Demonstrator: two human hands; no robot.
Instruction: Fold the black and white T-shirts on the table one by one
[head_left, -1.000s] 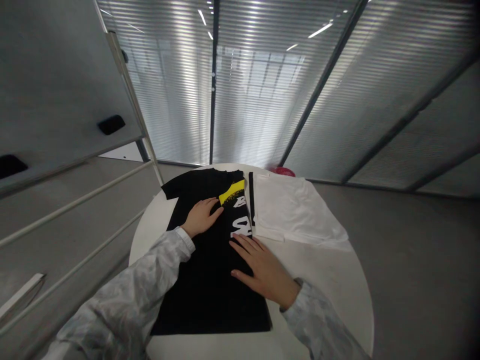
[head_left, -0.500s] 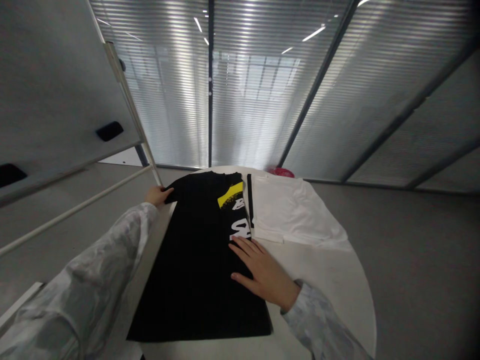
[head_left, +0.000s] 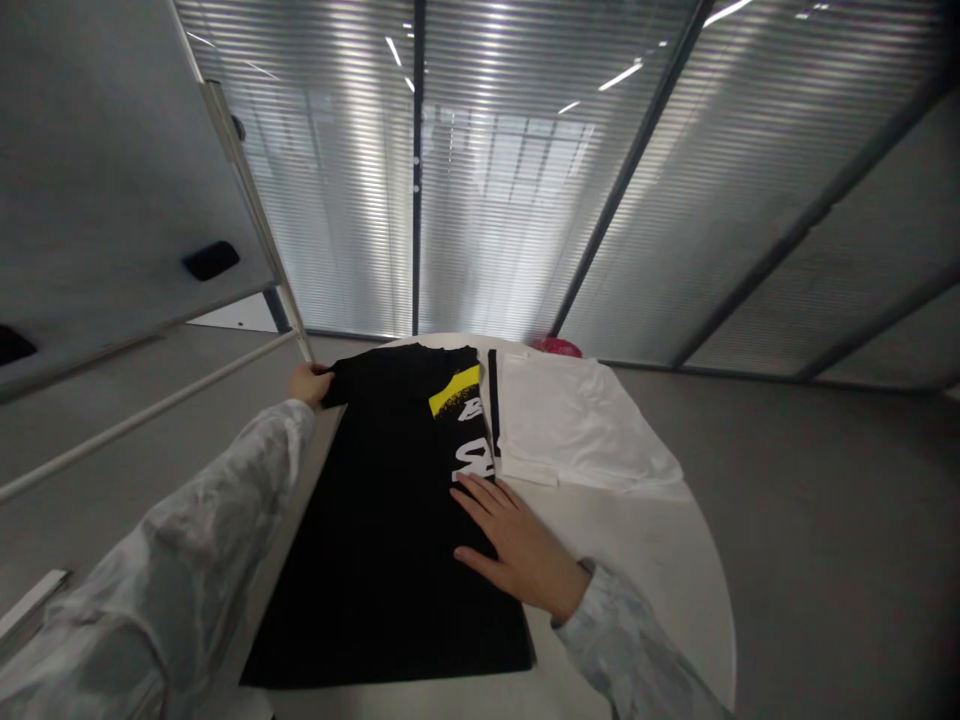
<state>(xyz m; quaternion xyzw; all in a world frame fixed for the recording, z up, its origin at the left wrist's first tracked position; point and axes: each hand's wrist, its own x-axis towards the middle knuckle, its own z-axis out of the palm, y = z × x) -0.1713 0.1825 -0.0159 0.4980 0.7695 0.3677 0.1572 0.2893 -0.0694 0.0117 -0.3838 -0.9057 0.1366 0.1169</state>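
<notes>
A black T-shirt (head_left: 390, 560) with a yellow patch and white lettering lies flat on a round white table (head_left: 675, 560). Its right side is folded in lengthwise, and one sleeve points out to the left. At that sleeve's end, my left hand (head_left: 309, 384) pinches the cloth. My right hand (head_left: 517, 545) rests palm down on the shirt's right edge, below the lettering, with its fingers spread. Beside the black shirt, to the right, lies a folded white garment (head_left: 585, 420) with a black strip along its left edge.
Behind the table's far edge a red object (head_left: 559, 346) shows partly. A glass partition with blinds (head_left: 502, 200) stands beyond. To the left is a whiteboard (head_left: 112, 150) on a white frame (head_left: 150, 420), close to my left arm.
The whole view has shifted slightly, so things appear a little further left. My left hand still holds the sleeve, and my right hand stays flat on the shirt.
</notes>
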